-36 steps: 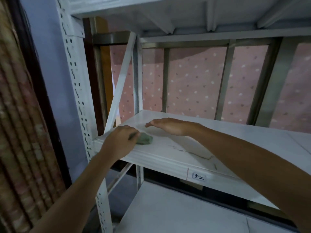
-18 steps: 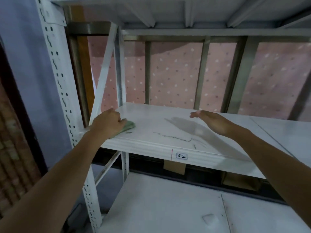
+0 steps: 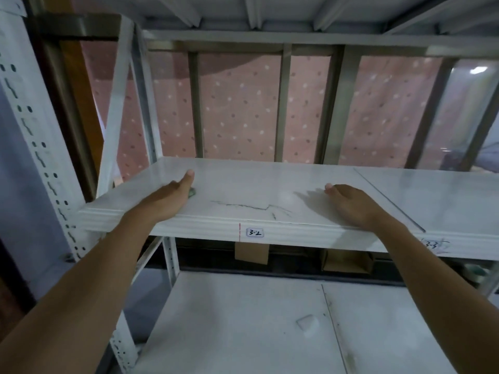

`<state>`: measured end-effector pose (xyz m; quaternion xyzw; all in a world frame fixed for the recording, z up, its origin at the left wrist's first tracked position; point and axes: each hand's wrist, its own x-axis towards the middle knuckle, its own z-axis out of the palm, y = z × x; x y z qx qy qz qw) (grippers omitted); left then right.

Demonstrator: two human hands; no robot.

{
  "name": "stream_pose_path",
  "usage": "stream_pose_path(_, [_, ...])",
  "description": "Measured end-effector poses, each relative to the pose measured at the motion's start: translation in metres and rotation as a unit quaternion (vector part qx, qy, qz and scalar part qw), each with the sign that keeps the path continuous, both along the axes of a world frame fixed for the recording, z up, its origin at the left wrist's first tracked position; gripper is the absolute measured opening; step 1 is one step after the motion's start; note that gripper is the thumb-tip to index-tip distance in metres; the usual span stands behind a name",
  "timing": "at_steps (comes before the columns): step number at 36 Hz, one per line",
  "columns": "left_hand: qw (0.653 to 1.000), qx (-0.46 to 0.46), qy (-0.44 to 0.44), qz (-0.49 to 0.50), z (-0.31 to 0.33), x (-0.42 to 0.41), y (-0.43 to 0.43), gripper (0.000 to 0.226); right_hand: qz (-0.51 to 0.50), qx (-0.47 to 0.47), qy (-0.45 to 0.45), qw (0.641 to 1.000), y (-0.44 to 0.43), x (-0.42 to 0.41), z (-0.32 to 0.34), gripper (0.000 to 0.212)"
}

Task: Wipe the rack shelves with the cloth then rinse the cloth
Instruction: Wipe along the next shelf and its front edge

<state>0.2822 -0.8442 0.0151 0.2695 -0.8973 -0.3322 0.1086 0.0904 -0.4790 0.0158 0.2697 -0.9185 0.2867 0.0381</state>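
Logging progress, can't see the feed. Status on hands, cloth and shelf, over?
Left hand pressing green cloth onto shelf. Right hand open, flat on same shelf. Dark scratch marks between the hands; nothing blocking.

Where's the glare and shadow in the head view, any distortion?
Head view: soft glare patch on the shelf left of the right hand, whose shadow falls leftward; bright reflection at upper right; wide-angle lens slants the perforated upright; cloth mostly hidden under the left hand.
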Motion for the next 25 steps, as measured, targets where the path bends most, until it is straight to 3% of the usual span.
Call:
stream_pose_path(6, [0.998,-0.005,-0.012,-0.062,0.001,-0.035,0.043,0.113,-0.073,0.054,0.021,0.996,0.011,0.005,-0.004,0.055])
stream_pose_path(9, [0.993,0.031,-0.037,-0.107,0.005,-0.052,0.059,0.123,-0.088,-0.034,0.033,0.995,0.018,0.006,-0.011,0.048])
stream_pose_path(16, [0.977,0.083,-0.058,-0.187,0.012,-0.074,0.106,0.096,-0.095,-0.113,0.016,0.989,0.018,0.003,-0.009,0.073])
stream_pose_path(25, [0.952,0.096,-0.092,-0.274,0.018,-0.079,0.155,0.087,-0.090,-0.136,-0.001,0.987,0.020,0.002,-0.007,0.076])
